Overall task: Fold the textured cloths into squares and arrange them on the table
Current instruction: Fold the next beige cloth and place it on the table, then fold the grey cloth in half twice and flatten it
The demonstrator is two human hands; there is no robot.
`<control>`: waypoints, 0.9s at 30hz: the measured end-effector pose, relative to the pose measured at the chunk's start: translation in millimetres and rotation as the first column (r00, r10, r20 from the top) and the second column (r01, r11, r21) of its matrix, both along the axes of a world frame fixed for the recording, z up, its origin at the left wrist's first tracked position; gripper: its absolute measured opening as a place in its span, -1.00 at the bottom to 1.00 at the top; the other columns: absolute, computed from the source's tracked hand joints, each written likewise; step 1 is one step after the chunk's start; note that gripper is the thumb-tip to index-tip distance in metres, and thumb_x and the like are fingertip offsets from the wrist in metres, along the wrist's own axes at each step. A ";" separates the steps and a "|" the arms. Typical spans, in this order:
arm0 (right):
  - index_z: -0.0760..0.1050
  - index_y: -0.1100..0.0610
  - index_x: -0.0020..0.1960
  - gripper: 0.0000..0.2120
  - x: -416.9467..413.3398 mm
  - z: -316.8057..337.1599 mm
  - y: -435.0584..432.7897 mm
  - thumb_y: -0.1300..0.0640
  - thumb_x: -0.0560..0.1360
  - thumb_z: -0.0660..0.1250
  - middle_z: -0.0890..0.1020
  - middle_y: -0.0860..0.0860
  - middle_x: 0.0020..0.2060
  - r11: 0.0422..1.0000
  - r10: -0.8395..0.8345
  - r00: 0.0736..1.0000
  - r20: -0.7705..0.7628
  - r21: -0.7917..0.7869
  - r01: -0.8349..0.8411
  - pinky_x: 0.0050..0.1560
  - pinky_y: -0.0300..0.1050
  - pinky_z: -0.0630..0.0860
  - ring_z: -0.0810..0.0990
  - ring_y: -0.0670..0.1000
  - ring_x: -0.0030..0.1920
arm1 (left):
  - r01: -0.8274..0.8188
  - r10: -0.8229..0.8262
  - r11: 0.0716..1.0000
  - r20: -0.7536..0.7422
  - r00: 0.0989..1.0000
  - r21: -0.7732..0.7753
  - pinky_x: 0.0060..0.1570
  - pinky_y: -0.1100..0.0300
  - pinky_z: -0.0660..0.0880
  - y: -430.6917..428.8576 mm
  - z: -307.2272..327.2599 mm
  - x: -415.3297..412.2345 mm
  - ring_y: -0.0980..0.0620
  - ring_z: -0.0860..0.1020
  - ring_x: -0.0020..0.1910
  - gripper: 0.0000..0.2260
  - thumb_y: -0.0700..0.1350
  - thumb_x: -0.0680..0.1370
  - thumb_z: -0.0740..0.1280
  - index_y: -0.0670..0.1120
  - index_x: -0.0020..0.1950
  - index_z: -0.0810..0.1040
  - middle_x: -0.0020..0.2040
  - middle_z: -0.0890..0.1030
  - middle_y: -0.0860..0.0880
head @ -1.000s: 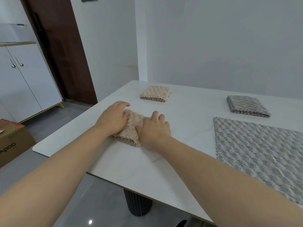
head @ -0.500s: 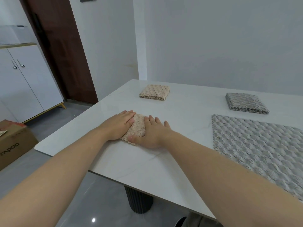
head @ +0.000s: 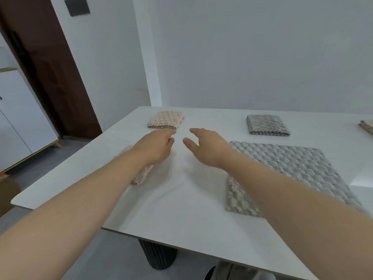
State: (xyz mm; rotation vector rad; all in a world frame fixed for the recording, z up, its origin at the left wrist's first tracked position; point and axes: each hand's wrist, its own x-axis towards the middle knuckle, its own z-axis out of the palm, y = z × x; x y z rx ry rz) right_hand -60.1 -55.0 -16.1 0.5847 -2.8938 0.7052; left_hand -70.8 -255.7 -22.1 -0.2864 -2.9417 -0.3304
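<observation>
Beige cloth [head: 141, 177]: head view; it lies folded near the left edge of the table [head: 181, 209], blurred, partly under my left forearm.
Left hand [head: 155, 146]: pressed flat half a second ago; now lifted, fingers relaxed, holding nothing.
Right hand [head: 207, 147]: also lifted, fingers spread, empty.
Meaning: I judge this fold finished; the flat grey cloth [head: 292, 170] comes next.

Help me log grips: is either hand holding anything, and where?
Nothing held: right hand open midair; left hand hovers open over the blurred beige folded textured cloth.
</observation>
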 end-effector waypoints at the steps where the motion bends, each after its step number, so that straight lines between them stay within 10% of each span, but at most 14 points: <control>1: 0.25 0.06 0.60 -0.42 0.7 2.1 19.6 -0.21 0.68 0.10 0.39 0.00 0.53 0.999 -0.041 0.999 -0.003 -0.031 0.041 0.48 0.02 0.31 0.34 0.05 0.51 | 0.028 -0.028 0.999 -0.006 1.000 0.016 0.46 0.06 0.29 22.3 -0.2 -0.9 0.01 0.32 0.53 -0.59 -0.03 0.72 0.10 0.02 0.58 0.33 0.57 0.35 0.04; 11: 0.54 0.04 0.39 -0.64 12.0 -11.3 214.3 -0.03 0.66 0.23 0.59 -0.02 0.33 0.930 -0.367 0.930 0.021 -0.028 0.367 0.20 -0.05 0.51 0.59 0.05 0.21 | 0.199 -0.203 0.974 0.026 0.979 0.112 0.48 0.04 0.32 202.4 -27.8 -33.6 0.01 0.34 0.51 -0.60 -0.17 0.66 0.17 -0.02 0.51 0.42 0.54 0.38 0.02; 27: 0.49 0.10 0.44 -0.57 -10.0 -67.7 327.1 -0.06 0.65 0.22 0.55 0.05 0.39 0.817 -0.548 0.836 0.031 -0.198 0.542 0.43 0.08 0.38 0.46 0.14 0.39 | 0.024 -0.009 0.958 -0.055 0.998 0.284 0.39 0.06 0.38 228.7 -68.1 -60.3 -0.05 0.48 0.38 -0.65 -0.08 0.67 0.24 -0.10 0.44 0.52 0.41 0.54 -0.06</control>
